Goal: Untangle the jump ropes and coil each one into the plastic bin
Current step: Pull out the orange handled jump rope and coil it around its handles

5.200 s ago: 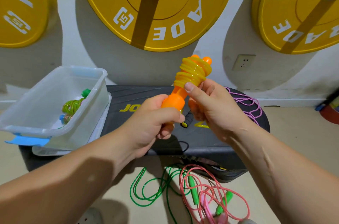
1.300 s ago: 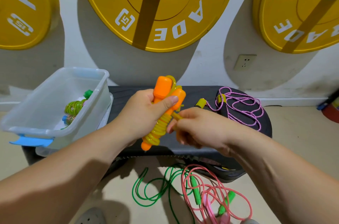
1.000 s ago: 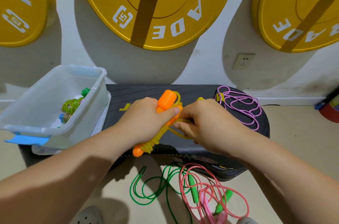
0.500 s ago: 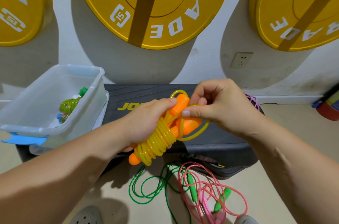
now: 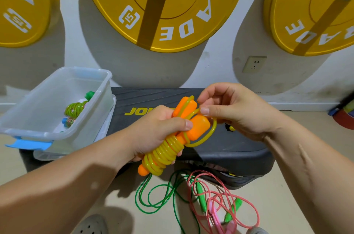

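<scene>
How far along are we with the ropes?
Done: a coiled rope lies in the bin. In hand: the yellow rope, nearly all wound, held by the left hand while the right hand pinches its last loop. Left: at least the green rope and pink rope, loose on the floor.

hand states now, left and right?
Left hand: grips the coiled yellow jump rope.
Right hand: pinches its loose end loop.

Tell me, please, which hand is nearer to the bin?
Left. The left hand holds the coiled rope just right of the bin; the right hand pinches that rope's end farther right, beyond the left hand.
</scene>
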